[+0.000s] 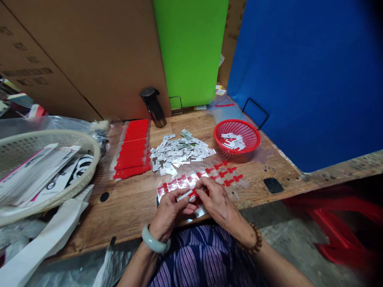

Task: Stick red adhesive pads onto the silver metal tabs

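Near the table's front edge, my left hand (171, 207) holds a small white-and-silver piece (185, 195) between thumb and fingers. Close beside it, my right hand (216, 199) pinches a small red piece (192, 195) against that piece's right end. Under and behind both hands lies a clear sheet (182, 181) with rows of red T-shaped stickers. Beyond the sheet is a loose pile of silver-white pieces (176, 153). A red basket (253, 144) to the right contains several similar pieces, some with red on them.
Red sticker sheets (131, 151) are stacked left of the pile. A dark bottle (154, 108) stands at the back. A large cream basket (95, 159) with printed cards is at far left. Green (191, 52) and blue (299, 79) boards stand behind. A red stool (332, 227) is below right.
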Demonstrator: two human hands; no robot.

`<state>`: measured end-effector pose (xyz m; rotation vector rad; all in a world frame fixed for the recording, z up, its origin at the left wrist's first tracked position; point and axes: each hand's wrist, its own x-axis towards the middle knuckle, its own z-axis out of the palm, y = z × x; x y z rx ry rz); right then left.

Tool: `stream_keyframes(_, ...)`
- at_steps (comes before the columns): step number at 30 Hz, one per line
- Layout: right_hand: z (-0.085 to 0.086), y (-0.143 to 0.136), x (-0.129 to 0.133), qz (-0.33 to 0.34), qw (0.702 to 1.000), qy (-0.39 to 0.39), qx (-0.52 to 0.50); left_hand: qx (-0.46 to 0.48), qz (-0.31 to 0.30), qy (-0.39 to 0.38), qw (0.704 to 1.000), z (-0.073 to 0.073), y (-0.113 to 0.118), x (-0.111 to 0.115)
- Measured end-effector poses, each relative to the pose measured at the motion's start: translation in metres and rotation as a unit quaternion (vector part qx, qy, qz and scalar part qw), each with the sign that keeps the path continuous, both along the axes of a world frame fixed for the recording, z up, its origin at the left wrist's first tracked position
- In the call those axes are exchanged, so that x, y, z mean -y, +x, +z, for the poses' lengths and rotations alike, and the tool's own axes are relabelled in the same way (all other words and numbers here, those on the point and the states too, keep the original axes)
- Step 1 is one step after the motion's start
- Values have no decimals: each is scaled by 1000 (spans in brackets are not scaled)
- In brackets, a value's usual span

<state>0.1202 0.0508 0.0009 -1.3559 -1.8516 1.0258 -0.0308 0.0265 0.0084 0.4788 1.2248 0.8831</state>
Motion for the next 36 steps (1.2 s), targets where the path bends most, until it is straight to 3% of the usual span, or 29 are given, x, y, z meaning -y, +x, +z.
stream_keyframes(17,-16,-2,6,-5,996,88,-4,-4,0,3,1000,0,0,0)
stream_keyframes(25,-17,-7,4,-28,998,54,11,-8,1,11,1000,-3,-2,-1)
stream_keyframes(33,-21,-1,-8,-74,995,27,-58,-8,20,-17,1000,-8,-3,0)
stream_keyframes(36,-24,7,-12,-63,994,-17,-88,3,26,-28,999,-9,-6,2)
